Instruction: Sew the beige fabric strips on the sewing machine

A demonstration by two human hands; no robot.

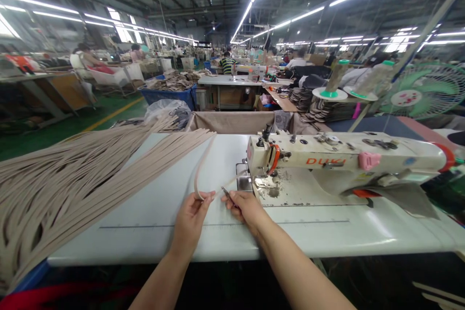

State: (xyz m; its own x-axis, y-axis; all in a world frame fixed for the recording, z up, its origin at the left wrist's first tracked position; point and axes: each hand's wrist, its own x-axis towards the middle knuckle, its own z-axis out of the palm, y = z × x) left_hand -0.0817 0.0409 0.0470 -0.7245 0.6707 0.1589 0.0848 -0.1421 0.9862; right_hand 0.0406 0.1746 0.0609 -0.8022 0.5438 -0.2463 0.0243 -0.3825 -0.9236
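Observation:
My left hand (190, 218) pinches the end of a narrow beige fabric strip (198, 172), which curves up and back across the pale sewing table (163, 193). Closed around small dark thread snips (225, 193), my right hand (246, 207) is just to the right, the tips pointing up and left. A thin pale strip (236, 178) runs from near the snips towards the needle area of the white sewing machine (283, 160). Whether the snips touch it, I cannot tell. Many long beige strips (109, 179) lie in a bundle over the table's left side.
A fabric-lined bin (232, 121) stands behind the table, with a blue crate (170, 96) of cut pieces farther left. Thread cones (336, 80) and a green fan (421, 92) are at the right. Other people sit at machines in the background.

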